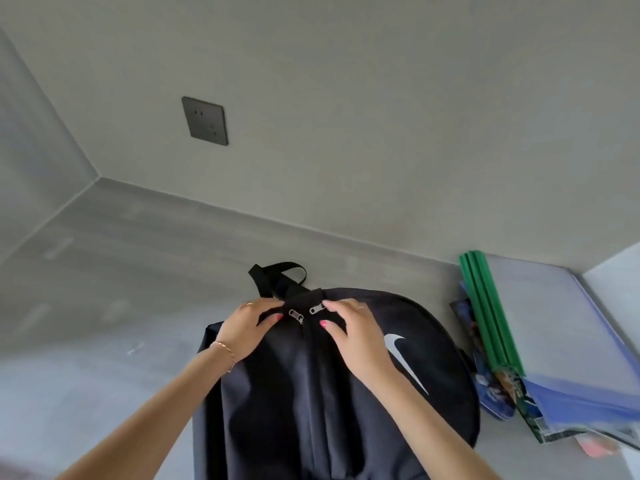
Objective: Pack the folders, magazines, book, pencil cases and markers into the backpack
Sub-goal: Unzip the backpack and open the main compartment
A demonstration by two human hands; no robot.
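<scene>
Resting at frame centre, the backpack (311, 393) looks soft, limp and still zipped; both pulls (304, 313) sit together at its top. Left hand (247, 329) and right hand (353, 336) press the cloth beside them with curled fingers, pinching neither pull. Judgement: take the pulls, not the fabric.

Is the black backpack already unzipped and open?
No, the backpack is closed, its two zipper pulls meeting at the top between the left hand and right hand.

The black backpack (311, 393) lies on the grey surface (104, 289). On its top, the left hand (247, 329) and the right hand (353, 336) rest with curled fingers on either side of two metal zipper pulls (306, 313). To the right of the backpack lies a stack of folders (554, 341), green and blue, on magazines (498, 386).
</scene>
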